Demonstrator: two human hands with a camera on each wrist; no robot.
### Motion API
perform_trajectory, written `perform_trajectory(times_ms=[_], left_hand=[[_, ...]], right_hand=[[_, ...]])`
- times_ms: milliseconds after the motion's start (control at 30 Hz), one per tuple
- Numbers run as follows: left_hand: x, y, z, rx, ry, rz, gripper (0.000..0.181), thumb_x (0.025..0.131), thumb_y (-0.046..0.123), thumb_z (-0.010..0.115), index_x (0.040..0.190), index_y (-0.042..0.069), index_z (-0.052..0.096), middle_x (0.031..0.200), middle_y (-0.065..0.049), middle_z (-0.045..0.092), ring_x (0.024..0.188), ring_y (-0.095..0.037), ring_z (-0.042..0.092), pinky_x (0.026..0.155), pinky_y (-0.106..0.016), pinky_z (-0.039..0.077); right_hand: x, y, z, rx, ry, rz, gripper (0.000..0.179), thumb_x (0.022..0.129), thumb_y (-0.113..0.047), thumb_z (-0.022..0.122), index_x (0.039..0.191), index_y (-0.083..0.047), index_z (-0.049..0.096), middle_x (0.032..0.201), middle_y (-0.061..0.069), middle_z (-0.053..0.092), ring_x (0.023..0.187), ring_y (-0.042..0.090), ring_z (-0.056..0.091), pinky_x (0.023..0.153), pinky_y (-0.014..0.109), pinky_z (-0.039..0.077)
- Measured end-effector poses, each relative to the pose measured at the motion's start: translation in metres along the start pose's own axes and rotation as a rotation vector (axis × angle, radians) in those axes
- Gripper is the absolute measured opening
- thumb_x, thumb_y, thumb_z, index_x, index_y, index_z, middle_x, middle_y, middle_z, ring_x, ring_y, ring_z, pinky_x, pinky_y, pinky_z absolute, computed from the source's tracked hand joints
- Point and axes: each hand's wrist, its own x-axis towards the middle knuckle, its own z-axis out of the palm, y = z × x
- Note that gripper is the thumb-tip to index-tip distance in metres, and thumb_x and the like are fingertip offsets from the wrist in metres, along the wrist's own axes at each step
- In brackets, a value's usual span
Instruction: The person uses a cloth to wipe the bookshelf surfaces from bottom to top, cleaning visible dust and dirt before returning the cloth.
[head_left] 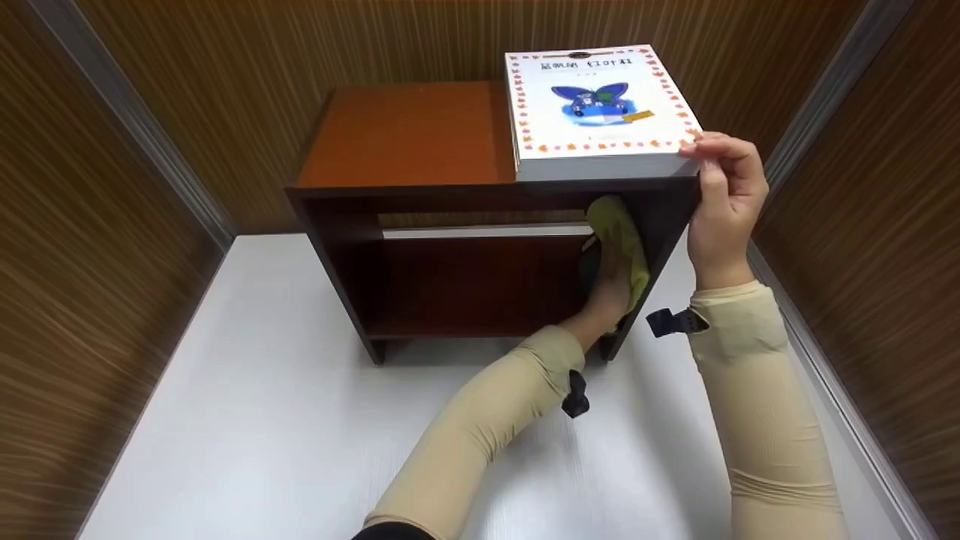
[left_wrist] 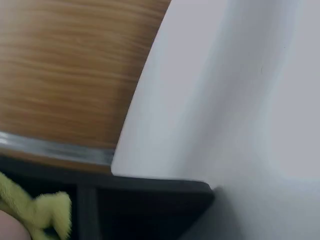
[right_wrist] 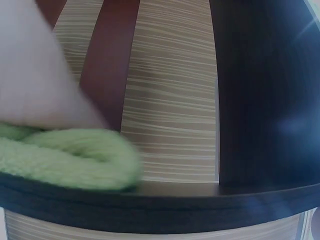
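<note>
My left hand reaches inside a small dark brown shelf and holds a yellow-green cloth against the inner face of its right side panel. Part of the fingers is hidden. In the right wrist view, the blurred left hand lies over the folded cloth; a bit of cloth shows at the lower left of the left wrist view. At the shelf's front right top corner, my right hand pinches the corner of a thick white book with a butterfly picture on its cover.
The shelf stands on a white table, near a striped wood-grain back wall. Similar walls rise at left and right, with grey metal strips along them. The book lies on the right half of the shelf top.
</note>
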Motion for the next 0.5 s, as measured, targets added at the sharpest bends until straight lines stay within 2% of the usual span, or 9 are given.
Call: perform_trajectory(times_ms=[100, 267, 367, 500], left_hand=[[-0.001, 0.016, 0.0, 0.011, 0.002, 0.123, 0.053, 0.102, 0.019, 0.025, 0.15, 0.006, 0.007, 0.155, -0.015, -0.001, 0.14, -0.016, 0.0, 0.11, -0.024, 0.006], [0.005, 0.055, -0.004, 0.013, -0.01, 0.287, 0.054, 0.102, 0.017, 0.026, 0.149, 0.001, 0.005, 0.154, -0.017, -0.002, 0.14, -0.013, -0.005, 0.11, -0.022, 0.003], [0.011, 0.075, -0.007, 0.012, -0.002, 0.363, 0.052, 0.101, 0.015, 0.03, 0.147, -0.004, 0.014, 0.153, -0.018, 0.013, 0.139, -0.009, 0.007, 0.109, -0.02, 0.008], [0.017, 0.088, -0.012, 0.023, 0.011, 0.396, 0.045, 0.1, 0.013, 0.034, 0.141, -0.004, 0.031, 0.139, -0.018, 0.035, 0.127, -0.005, 0.028, 0.106, -0.016, 0.017]], right_hand=[[0.0, -0.001, 0.0, -0.006, 0.0, 0.0, 0.019, 0.083, 0.012, 0.038, 0.089, 0.013, 0.057, 0.084, 0.015, 0.062, 0.093, 0.03, 0.054, 0.089, 0.036, 0.039], [0.0, -0.004, 0.002, -0.006, 0.009, 0.003, 0.019, 0.083, 0.011, 0.039, 0.089, 0.014, 0.057, 0.084, 0.016, 0.062, 0.093, 0.031, 0.054, 0.089, 0.036, 0.039], [-0.001, -0.005, 0.002, -0.013, 0.005, 0.009, 0.019, 0.083, 0.011, 0.038, 0.09, 0.013, 0.057, 0.084, 0.016, 0.062, 0.094, 0.031, 0.053, 0.09, 0.036, 0.039], [-0.002, -0.006, 0.002, -0.031, -0.005, 0.016, 0.02, 0.084, 0.011, 0.038, 0.09, 0.012, 0.057, 0.085, 0.015, 0.063, 0.096, 0.031, 0.053, 0.091, 0.036, 0.039]])
